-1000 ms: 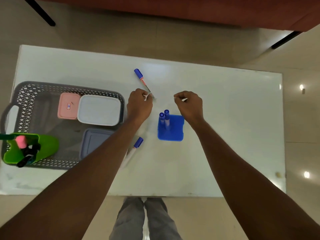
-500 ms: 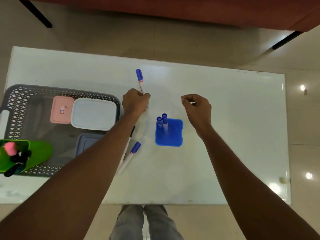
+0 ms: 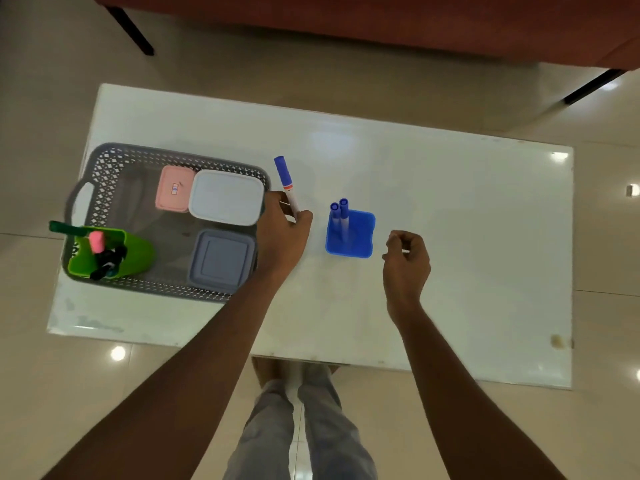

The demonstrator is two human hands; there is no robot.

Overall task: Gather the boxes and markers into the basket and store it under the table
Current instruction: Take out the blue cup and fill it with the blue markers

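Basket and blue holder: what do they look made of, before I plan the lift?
The basket looks like moulded grey plastic with a matt finish: its walls are a regular diamond lattice with a cut-out handle. The blue holder is probably plastic too, given its even saturated colour, rounded corners and slight sheen. Looks alone cannot confirm either.

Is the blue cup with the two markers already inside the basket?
No, the blue cup stands on the table, to the right of the basket.
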